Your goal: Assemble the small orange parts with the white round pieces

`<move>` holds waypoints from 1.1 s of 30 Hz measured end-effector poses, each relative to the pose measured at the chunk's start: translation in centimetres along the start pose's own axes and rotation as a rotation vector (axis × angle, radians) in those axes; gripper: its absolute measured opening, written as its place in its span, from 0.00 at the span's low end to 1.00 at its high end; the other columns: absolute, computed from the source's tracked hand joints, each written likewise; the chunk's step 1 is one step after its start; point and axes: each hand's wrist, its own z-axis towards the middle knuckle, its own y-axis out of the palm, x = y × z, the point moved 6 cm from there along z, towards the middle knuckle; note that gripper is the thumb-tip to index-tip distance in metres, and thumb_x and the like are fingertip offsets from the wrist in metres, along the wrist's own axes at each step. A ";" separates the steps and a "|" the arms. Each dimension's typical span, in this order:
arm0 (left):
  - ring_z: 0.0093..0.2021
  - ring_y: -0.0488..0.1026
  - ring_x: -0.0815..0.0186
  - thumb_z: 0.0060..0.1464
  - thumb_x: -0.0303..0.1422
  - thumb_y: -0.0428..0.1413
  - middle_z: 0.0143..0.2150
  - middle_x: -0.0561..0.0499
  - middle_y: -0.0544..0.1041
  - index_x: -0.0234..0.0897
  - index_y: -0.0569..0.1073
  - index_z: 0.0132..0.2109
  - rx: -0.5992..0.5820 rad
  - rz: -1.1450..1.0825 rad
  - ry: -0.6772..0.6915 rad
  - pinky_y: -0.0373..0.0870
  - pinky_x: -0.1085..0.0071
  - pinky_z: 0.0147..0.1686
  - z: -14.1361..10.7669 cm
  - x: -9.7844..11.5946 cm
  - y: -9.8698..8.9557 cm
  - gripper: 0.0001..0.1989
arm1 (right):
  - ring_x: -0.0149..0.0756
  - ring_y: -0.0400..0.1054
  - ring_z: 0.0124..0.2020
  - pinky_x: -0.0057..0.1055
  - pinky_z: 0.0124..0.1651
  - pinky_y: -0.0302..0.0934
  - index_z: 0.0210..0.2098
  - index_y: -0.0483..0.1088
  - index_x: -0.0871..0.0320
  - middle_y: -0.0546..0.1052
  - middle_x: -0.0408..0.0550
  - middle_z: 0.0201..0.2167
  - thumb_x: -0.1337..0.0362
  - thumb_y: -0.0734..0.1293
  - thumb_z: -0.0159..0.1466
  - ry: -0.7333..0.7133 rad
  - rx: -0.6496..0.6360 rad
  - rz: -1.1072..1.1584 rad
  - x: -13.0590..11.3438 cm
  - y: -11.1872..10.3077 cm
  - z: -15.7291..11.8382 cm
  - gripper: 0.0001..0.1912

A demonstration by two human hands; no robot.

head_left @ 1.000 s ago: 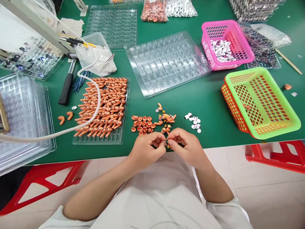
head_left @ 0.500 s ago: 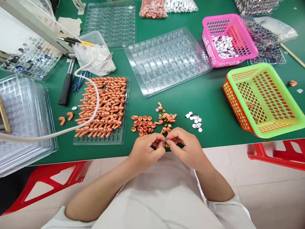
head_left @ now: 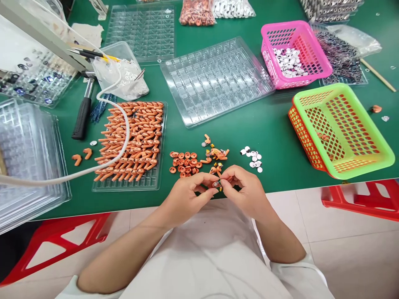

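Within the grip, at the near edge of the green worktop, sits a small silvery part; the left hand and right hand each appear pinched on it, though the contact is partly hidden. So slight a piece seems to call for light, even fingertip pressure. Left of the grip: dished, round orange caps; right: flat white discs; farther left: glossy, stemmed orange shells on a clear plastic tray.

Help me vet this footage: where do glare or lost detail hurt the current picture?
Head view: white glare streaks the middle clear tray; same view: the small part between left hand and right hand is partly finger-covered and too tiny to make out.
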 end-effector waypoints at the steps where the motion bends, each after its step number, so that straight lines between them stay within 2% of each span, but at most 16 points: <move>1: 0.35 0.79 0.67 0.56 0.28 0.59 0.36 0.51 0.83 0.36 0.78 0.45 0.008 0.019 0.010 0.78 0.76 0.35 -0.1 0.0 0.0 0.09 | 0.30 0.70 0.30 0.26 0.32 0.65 0.34 0.67 0.55 0.73 0.42 0.32 0.69 0.64 0.64 0.004 -0.007 0.003 0.0 0.0 0.0 0.03; 6: 0.35 0.80 0.68 0.59 0.29 0.58 0.39 0.51 0.83 0.39 0.78 0.48 0.045 0.156 0.123 0.77 0.77 0.35 -0.4 0.1 0.1 0.11 | 0.28 0.67 0.28 0.26 0.31 0.63 0.35 0.68 0.55 0.71 0.42 0.33 0.67 0.65 0.64 0.012 -0.068 0.011 0.0 0.2 -0.1 0.01; 10: 0.35 0.80 0.68 0.59 0.27 0.58 0.40 0.50 0.83 0.37 0.77 0.50 0.096 0.289 0.272 0.76 0.74 0.39 -0.6 0.6 0.1 0.12 | 0.26 0.64 0.27 0.25 0.28 0.59 0.33 0.66 0.55 0.70 0.41 0.31 0.69 0.64 0.65 -0.009 -0.086 -0.041 -0.3 0.3 0.0 0.04; 20: 0.33 0.76 0.66 0.62 0.25 0.54 0.35 0.48 0.81 0.33 0.74 0.48 0.206 0.541 0.585 0.73 0.71 0.33 -1.2 1.5 0.7 0.08 | 0.29 0.63 0.30 0.27 0.32 0.57 0.33 0.64 0.56 0.68 0.42 0.32 0.70 0.61 0.66 -0.067 -0.095 -0.175 -0.6 0.6 -0.4 0.05; 28: 0.33 0.75 0.62 0.61 0.24 0.54 0.34 0.42 0.80 0.27 0.73 0.48 0.171 0.656 0.620 0.74 0.67 0.32 -1.2 1.3 1.1 0.09 | 0.29 0.58 0.27 0.28 0.29 0.54 0.30 0.58 0.56 0.65 0.41 0.28 0.71 0.59 0.64 -0.114 -0.065 -0.286 -1.3 0.9 -0.6 0.08; 33: 0.33 0.77 0.65 0.61 0.27 0.56 0.35 0.47 0.81 0.31 0.75 0.47 0.170 0.493 0.475 0.74 0.71 0.35 -0.7 0.9 0.5 0.08 | 0.28 0.60 0.27 0.27 0.30 0.55 0.30 0.59 0.56 0.65 0.41 0.29 0.71 0.60 0.64 -0.096 -0.077 -0.244 -1.3 0.5 -0.6 0.07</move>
